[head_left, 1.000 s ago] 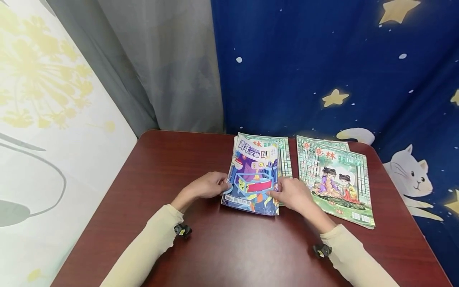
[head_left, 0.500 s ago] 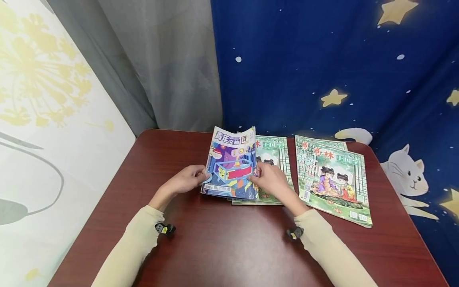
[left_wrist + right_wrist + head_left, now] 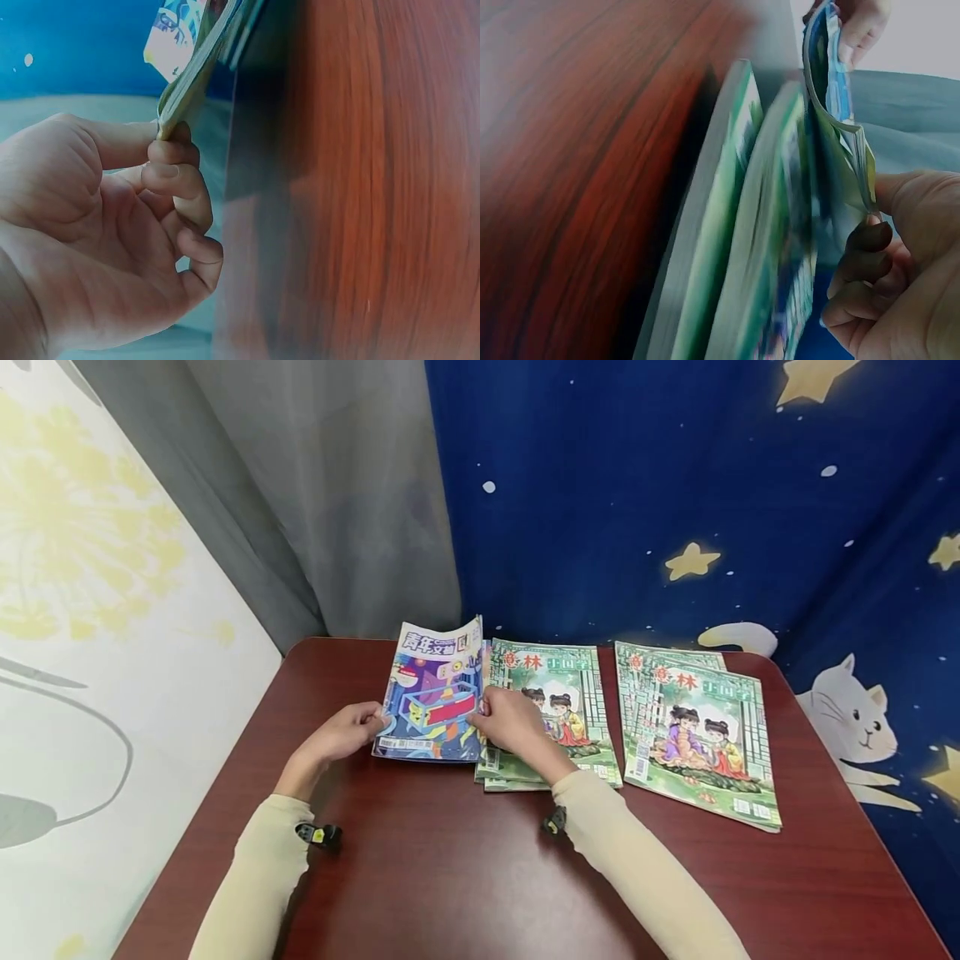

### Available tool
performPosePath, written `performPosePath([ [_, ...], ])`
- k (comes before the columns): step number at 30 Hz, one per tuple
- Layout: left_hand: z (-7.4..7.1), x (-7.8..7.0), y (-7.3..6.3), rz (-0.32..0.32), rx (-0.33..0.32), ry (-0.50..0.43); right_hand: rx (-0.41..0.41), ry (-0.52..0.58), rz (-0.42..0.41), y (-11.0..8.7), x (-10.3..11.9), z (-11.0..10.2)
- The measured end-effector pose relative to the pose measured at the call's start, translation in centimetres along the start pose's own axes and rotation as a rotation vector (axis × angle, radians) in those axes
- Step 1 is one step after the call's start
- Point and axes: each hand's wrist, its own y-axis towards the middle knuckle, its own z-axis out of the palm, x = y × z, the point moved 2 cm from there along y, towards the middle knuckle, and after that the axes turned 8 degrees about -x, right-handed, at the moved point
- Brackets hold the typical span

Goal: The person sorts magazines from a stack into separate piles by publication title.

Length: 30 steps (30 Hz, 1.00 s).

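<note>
A purple-blue magazine (image 3: 431,693) hangs tilted above the table, left of the middle, its top edge bowed. My left hand (image 3: 345,732) pinches its left edge between thumb and fingers; in the left wrist view this magazine (image 3: 196,75) shows its page edges above the thumb. On the other side my right hand (image 3: 513,720) pinches the right edge, its wrist passing over a stack of green magazines (image 3: 562,664). The right wrist view has the held magazine (image 3: 819,97) curved, with the thumb against its edge and the green magazines (image 3: 716,225) lying close by.
A second stack of green magazines (image 3: 708,727), slightly fanned, lies at the right of the dark red table (image 3: 465,852). Behind the table's far edge hang a grey curtain (image 3: 360,502) and a blue curtain (image 3: 570,527) with stars. A white patterned panel (image 3: 90,635) stands on the left.
Both hands have carried the purple-blue magazine leftward off the middle stack, uncovering the green magazine cover there. The right stack has stayed where it was.
</note>
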Motion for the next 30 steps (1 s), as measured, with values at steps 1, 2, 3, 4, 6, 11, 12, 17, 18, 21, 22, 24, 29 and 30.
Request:
performPosePath([
  [1,-0.3,0.4,0.0,-0.002,-0.012,0.005,-0.008,-0.014,-0.004,0.2,0.4,0.4],
  [2,-0.5,0.7,0.0,-0.004,-0.026,0.011,-0.016,-0.027,-0.008,0.5,0.8,0.8],
  [3,-0.7,1.1,0.1,-0.001,-0.038,0.019,-0.024,-0.041,-0.012,0.7,1.2,1.2],
  [4,-0.9,1.5,0.1,-0.009,-0.052,0.023,-0.031,-0.055,-0.018,0.9,1.6,1.5],
  [6,-1.3,2.1,0.1,-0.019,-0.072,0.042,-0.036,-0.081,-0.033,1.3,2.3,2.3],
  [11,-2.2,3.1,0.0,-0.06,-0.098,0.098,-0.024,-0.13,-0.045,2.1,3.8,3.7],
  [12,-2.4,3.3,0.0,-0.069,-0.1,0.106,-0.023,-0.14,-0.044,2.2,4.0,3.9],
  [17,-2.6,3.7,0.2,-0.089,-0.113,0.167,0.021,-0.219,-0.03,3.0,5.0,4.8],
  [18,-2.6,3.8,0.3,-0.088,-0.113,0.188,0.039,-0.237,-0.028,3.1,5.2,5.0],
  [21,-2.4,3.9,0.4,-0.08,-0.118,0.253,0.084,-0.285,-0.015,3.2,5.7,5.3],
  [22,-2.4,3.9,0.4,-0.074,-0.122,0.279,0.096,-0.299,-0.01,3.2,5.9,5.4],
  [24,-2.4,4.0,0.5,-0.074,-0.132,0.318,0.11,-0.326,0.004,3.1,6.1,5.5],
  [29,-2.5,4.3,0.4,-0.124,-0.164,0.381,0.096,-0.386,0.07,3.1,6.5,5.2],
  [30,-2.5,4.4,0.3,-0.136,-0.171,0.384,0.095,-0.389,0.087,3.1,6.5,5.1],
])
